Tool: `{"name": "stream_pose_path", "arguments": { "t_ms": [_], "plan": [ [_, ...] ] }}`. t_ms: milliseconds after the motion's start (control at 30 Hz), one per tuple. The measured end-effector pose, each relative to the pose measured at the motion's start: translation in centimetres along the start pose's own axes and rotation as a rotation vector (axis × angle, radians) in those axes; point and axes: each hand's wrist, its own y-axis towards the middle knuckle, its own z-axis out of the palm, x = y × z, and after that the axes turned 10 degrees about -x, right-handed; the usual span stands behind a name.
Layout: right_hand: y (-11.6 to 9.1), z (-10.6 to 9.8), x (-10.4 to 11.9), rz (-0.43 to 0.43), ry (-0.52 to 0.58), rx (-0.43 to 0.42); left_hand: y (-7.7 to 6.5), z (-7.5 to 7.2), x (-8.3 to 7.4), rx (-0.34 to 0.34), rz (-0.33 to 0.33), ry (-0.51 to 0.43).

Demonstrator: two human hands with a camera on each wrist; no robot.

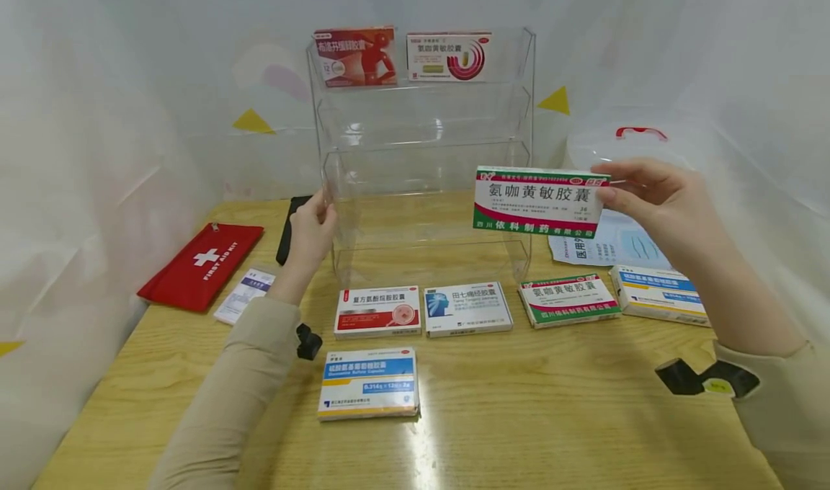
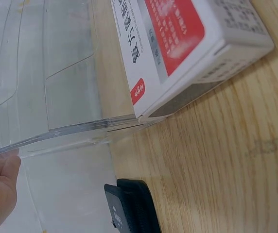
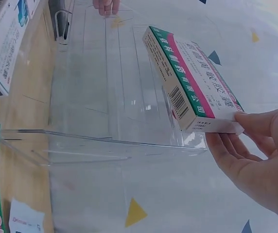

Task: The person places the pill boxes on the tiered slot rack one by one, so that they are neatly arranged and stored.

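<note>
My right hand (image 1: 674, 205) holds a green-and-white medicine box (image 1: 538, 205) by its right end, thumb in front and fingers behind. The box is lifted before the right part of a clear tiered display rack (image 1: 424, 167), its printed face toward me. In the right wrist view the same box (image 3: 192, 77) tilts above the clear tiers. My left hand (image 1: 311, 227) pinches the rack's left side edge, as the left wrist view also shows. On the top tier stand a red medicine box (image 1: 357, 58) and a white one with pink rings (image 1: 449, 56).
Before the rack lie a red-and-white box (image 1: 378, 311), a white-and-blue box (image 1: 468, 308), another green-and-white box (image 1: 570, 300) and two blue-and-yellow boxes (image 1: 369, 383). At left are a red first aid pouch (image 1: 204, 265), a small white packet (image 1: 245, 295) and a black case (image 1: 292, 230).
</note>
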Motion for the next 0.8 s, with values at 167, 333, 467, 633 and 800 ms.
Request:
{"name": "stream_pose_path", "arguments": {
  "t_ms": [167,333,467,633,800],
  "plan": [
    [2.2,0.7,1.1,-0.005,0.026,-0.019,0.0,-0.1,-0.1,0.004,0.004,-0.004],
    [4.8,2.4,2.3,-0.027,0.104,-0.002,-0.1,-0.1,-0.1,0.018,-0.013,-0.004],
    [6.3,3.6,3.3,-0.02,0.153,0.006,-0.1,-0.2,-0.1,0.015,-0.016,0.0],
    [7.6,4.9,4.0,-0.008,0.136,0.011,0.0,0.0,0.0,0.005,-0.003,-0.001],
    [9.0,6.0,4.6,-0.015,0.11,0.001,0.0,0.0,0.1,0.002,-0.007,0.004]
  ]
}}
